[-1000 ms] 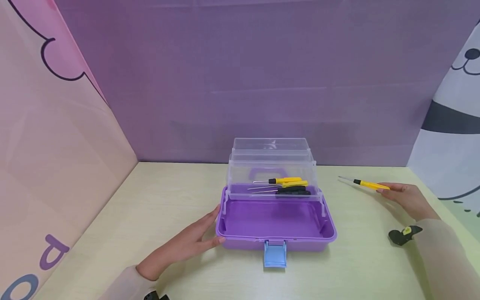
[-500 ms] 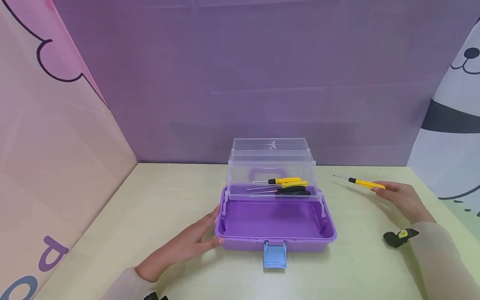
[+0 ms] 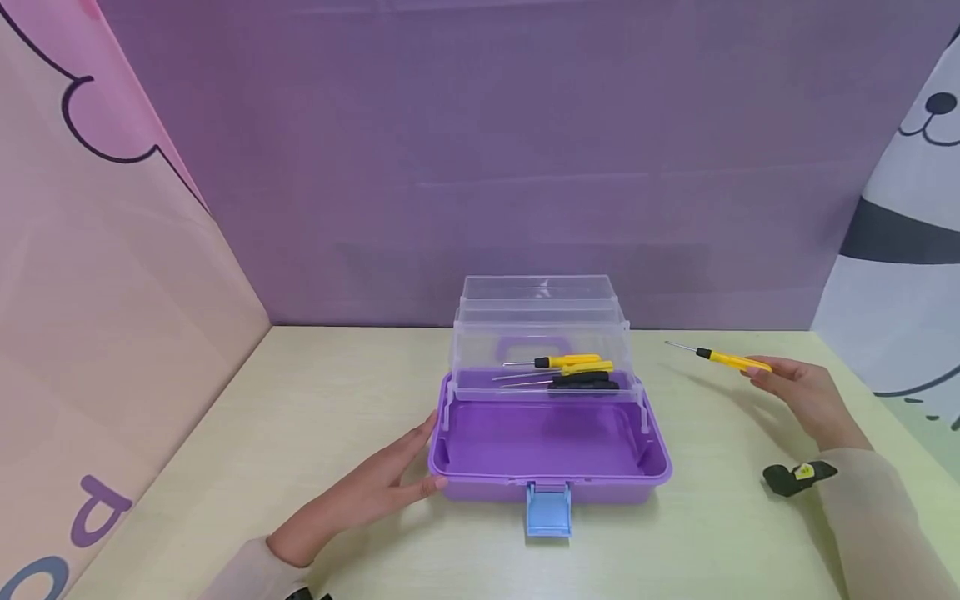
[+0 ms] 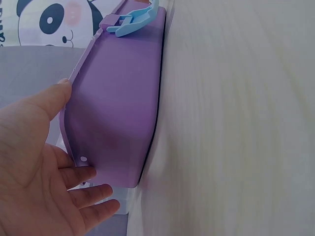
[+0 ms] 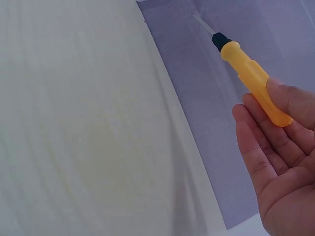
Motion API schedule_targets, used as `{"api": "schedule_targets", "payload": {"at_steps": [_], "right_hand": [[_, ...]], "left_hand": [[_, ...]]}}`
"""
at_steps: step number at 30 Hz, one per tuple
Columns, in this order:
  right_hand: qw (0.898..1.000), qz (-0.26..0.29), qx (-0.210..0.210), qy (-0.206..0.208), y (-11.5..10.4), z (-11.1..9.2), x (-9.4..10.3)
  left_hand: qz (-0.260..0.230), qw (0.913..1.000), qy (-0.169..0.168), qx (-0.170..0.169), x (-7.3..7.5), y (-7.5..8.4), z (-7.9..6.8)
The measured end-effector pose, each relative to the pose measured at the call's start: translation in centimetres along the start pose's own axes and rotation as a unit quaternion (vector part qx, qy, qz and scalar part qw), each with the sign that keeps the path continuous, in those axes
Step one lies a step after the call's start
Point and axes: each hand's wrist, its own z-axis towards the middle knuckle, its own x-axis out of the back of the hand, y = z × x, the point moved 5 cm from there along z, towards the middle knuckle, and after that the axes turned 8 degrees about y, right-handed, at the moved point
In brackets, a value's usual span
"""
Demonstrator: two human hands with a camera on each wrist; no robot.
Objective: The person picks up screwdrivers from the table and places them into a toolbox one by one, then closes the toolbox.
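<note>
At the far left, a pale wall panel [image 3: 150, 292] bears pink, purple and blue shapes; a light sleeve [image 3: 251, 571] comes in below it, leading to the left hand [image 3: 372, 485], whose fingers are spread and fairly straight; its thumb touches the front rim of a purple box [image 3: 487, 488] near the left corner, while the other fingers lie along the box's left side, as the left wrist view also shows. The box sits on a pale table [image 3: 360, 375], before a purple backdrop [image 3: 420, 167]; clear plastic tiers [image 3: 540, 312] rise at its back, and in their lower part lie two yellow screwdrivers [image 3: 576, 362] and, just in front, black-handled tools [image 3: 581, 377], all with shafts toward the left; a blue latch [image 3: 548, 512] hangs at the middle of the box's front. Right of the box, near but apart, a yellow-handled screwdriver [image 3: 727, 358] is held tilted above the table, tip toward the left; the right hand [image 3: 813, 400] pinches its handle end between thumb and fingers; a black device [image 3: 798, 477] is at that wrist; farther right, a wall panel shows a black-and-white animal [image 3: 911, 225].
</note>
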Motion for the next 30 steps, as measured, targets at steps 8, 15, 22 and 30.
{"api": "schedule_targets", "payload": {"at_steps": [8, 15, 22, 30], "right_hand": [[1.000, 0.002, -0.008, 0.008, -1.1, -0.4, 0.3], [1.000, 0.028, -0.002, 0.003, -1.9, -0.6, 0.1], [0.998, 0.058, 0.010, 0.007, -3.1, -0.8, 0.0], [0.999, 0.047, 0.010, 0.005, -4.4, -1.2, -0.2]], "left_hand": [[0.005, 1.0000, -0.002, 0.004, 0.0, 0.3, 0.1], [0.005, 0.9999, -0.001, 0.015, -0.1, 0.1, 0.0], [0.011, 0.9997, -0.001, 0.020, -0.2, -0.1, -0.1], [0.005, 1.0000, 0.001, 0.007, -0.1, 0.0, -0.1]]}}
